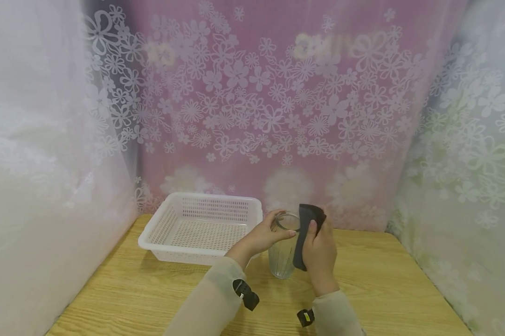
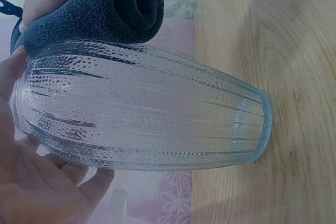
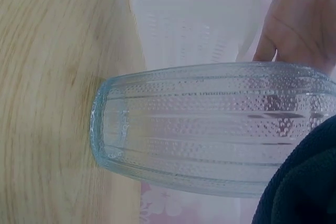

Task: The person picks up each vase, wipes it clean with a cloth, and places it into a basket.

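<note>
A clear ribbed glass vase (image 1: 281, 263) with a dimpled surface stands between the two hands. My left hand (image 1: 260, 237) grips it just below the rim, thumb at the front and the other fingers round the far side. In my right hand (image 1: 321, 254) is a dark blue-grey folded towel (image 1: 306, 219), held against the right side of the vase. In the left wrist view the towel (image 2: 100, 14) lies along the upper body of the glass vase (image 2: 152, 108). The vase's narrower base (image 3: 102, 124) shows close over the tabletop in the right wrist view.
A white plastic basket (image 1: 174, 250) with slotted walls sits to the left of the vase, near the back of the wood-grain table (image 1: 374, 280). Flowered curtains (image 1: 256, 102) hang behind the table and along both sides.
</note>
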{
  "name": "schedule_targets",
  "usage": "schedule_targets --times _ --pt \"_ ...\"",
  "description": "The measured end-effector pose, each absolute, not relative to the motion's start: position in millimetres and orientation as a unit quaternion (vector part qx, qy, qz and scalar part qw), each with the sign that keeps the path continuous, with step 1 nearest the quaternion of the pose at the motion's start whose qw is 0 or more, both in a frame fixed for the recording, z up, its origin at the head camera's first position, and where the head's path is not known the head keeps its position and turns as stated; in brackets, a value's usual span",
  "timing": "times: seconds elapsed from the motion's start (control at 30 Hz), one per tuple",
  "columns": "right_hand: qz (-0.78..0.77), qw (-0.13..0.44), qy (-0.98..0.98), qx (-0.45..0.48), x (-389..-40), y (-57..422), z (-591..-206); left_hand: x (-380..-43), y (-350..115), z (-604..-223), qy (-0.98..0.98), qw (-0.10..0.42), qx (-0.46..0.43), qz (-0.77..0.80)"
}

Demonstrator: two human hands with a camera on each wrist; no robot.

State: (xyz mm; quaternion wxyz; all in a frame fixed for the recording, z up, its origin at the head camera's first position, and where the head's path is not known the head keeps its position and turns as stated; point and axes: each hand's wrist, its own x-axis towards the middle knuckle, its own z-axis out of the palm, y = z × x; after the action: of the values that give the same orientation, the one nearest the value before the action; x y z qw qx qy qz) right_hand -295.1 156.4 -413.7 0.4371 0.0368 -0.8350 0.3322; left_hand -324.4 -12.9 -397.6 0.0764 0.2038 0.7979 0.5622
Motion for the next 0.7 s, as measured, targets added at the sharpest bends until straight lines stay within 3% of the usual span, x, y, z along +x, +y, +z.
schedule_targets --times 0.7 --pt "0.350 0.291 -0.890 -0.025 -306 174 -424 -323 -13 -397 0.798 0.067 0.211 0.561"
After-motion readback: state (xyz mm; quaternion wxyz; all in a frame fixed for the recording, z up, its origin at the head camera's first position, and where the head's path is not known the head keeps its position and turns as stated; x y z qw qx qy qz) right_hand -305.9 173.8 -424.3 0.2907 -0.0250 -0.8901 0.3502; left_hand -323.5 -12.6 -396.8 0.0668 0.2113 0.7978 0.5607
